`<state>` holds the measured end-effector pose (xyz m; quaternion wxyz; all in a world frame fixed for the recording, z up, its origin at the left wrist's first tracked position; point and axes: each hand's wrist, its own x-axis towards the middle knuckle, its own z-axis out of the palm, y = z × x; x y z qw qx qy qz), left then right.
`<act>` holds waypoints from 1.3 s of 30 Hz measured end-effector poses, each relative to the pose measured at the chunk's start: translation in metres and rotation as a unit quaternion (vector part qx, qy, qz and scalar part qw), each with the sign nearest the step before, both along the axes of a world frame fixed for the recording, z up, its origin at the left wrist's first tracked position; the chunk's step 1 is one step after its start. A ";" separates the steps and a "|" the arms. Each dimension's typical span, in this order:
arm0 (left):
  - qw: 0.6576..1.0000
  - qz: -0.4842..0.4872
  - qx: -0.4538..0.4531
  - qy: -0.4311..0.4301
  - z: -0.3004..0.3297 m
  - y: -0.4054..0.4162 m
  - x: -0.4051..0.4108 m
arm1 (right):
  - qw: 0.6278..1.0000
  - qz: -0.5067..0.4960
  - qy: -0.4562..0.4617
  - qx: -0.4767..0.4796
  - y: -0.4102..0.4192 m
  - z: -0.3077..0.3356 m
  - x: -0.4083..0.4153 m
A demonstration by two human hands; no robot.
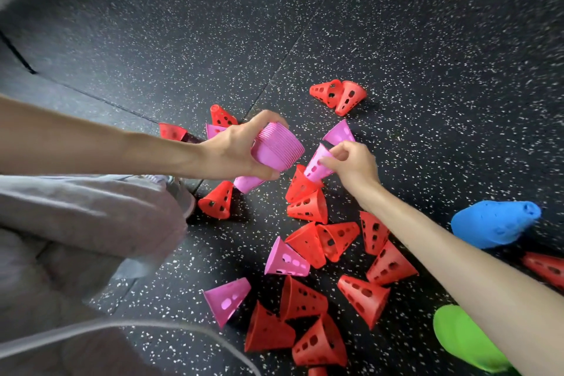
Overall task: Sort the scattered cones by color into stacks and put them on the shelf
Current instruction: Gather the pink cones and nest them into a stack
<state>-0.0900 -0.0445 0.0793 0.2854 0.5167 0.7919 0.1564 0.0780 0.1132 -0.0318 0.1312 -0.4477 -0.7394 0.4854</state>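
The left hand (241, 149) is curled round a pink stack (276, 148) of nested cones, thumb under and fingers over its ribbed rims, holding it tilted above the floor (427, 70); the right hand (351, 162) pinches the narrow top of a single pink cone (316, 166), fingertips closed on its edge, just beside the stack's open end. That cone leans against a red cone (300, 185) below it.

The cones look like thin moulded plastic pierced with holes, so I judge them light and somewhat springy; a pinch at the rim or the narrow tip should lift one easily, and squeezing the wall too hard might flex it. The nested stack is likely heavier and could slide apart if tipped with its open end down, so a grip across the bunched rims seems wise.

Loose pink cones remain: one beyond the right hand (338, 133), one under the left hand (248, 183), two nearer the person (287, 259) (227, 299); red cones lie scattered all about, with a pair (337, 96) lying apart farther off. A blue stack (494, 224) and a green stack (464, 342) lie on their sides on the floor to the right. No box or bin is in view; whether the pale structure at the top edge is the shelf I cannot tell. The person's trouser leg (91, 217) fills the left.
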 end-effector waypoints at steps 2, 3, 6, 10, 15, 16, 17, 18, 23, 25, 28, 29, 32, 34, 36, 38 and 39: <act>1.000 -0.017 0.007 0.012 0.002 -0.001 -0.001 | 0.998 -0.039 0.040 0.001 0.003 0.011 0.000; 0.999 -0.025 0.011 0.016 0.003 -0.001 -0.002 | 0.997 -0.052 0.063 0.000 0.005 0.017 -0.001; 0.999 -0.036 0.027 0.019 0.005 -0.007 -0.004 | 0.987 -0.081 0.141 -0.003 0.008 0.039 -0.005; 0.999 -0.030 0.038 0.003 0.004 -0.018 -0.007 | 0.972 -0.055 0.226 -0.014 0.001 0.069 -0.008; 0.998 0.009 0.068 -0.012 0.007 -0.029 -0.010 | 0.965 0.025 0.256 -0.057 -0.016 0.086 -0.013; 0.997 0.014 0.074 -0.010 0.009 -0.029 -0.010 | 0.962 0.047 0.260 -0.067 -0.020 0.088 -0.014; 0.997 0.015 0.078 -0.011 0.011 -0.029 -0.010 | 0.960 0.071 0.262 -0.069 -0.022 0.089 -0.015; 0.997 0.013 0.080 -0.012 0.013 -0.029 -0.010 | 0.957 0.093 0.263 -0.074 -0.025 0.090 -0.015; 0.997 -0.001 0.074 -0.002 0.015 -0.032 -0.009 | 0.948 0.147 0.267 -0.096 -0.030 0.084 -0.016; 0.998 -0.001 0.064 0.000 0.014 -0.032 -0.007 | 0.945 0.157 0.267 -0.101 -0.031 0.081 -0.016; 0.999 0.005 0.052 0.002 0.014 -0.031 -0.006 | 0.943 0.171 0.268 -0.102 -0.034 0.076 -0.017; 0.999 0.006 0.050 0.000 0.015 -0.030 -0.006 | 0.942 0.172 0.269 -0.100 -0.034 0.074 -0.017; 0.999 0.010 0.041 0.002 0.014 -0.029 -0.006 | 0.941 0.172 0.272 -0.102 -0.035 0.072 -0.017; 0.999 0.010 0.032 0.003 0.012 -0.029 -0.006 | 0.941 0.177 0.272 -0.101 -0.035 0.070 -0.018; 1.000 0.007 0.016 0.001 0.010 -0.029 -0.007 | 0.940 0.182 0.269 -0.106 -0.036 0.068 -0.018; 1.000 0.000 -0.002 -0.001 0.010 -0.028 -0.007 | 0.941 0.189 0.260 -0.105 -0.036 0.064 -0.019; 1.000 -0.003 -0.011 -0.002 0.010 -0.028 -0.007 | 0.943 0.191 0.255 -0.102 -0.036 0.063 -0.019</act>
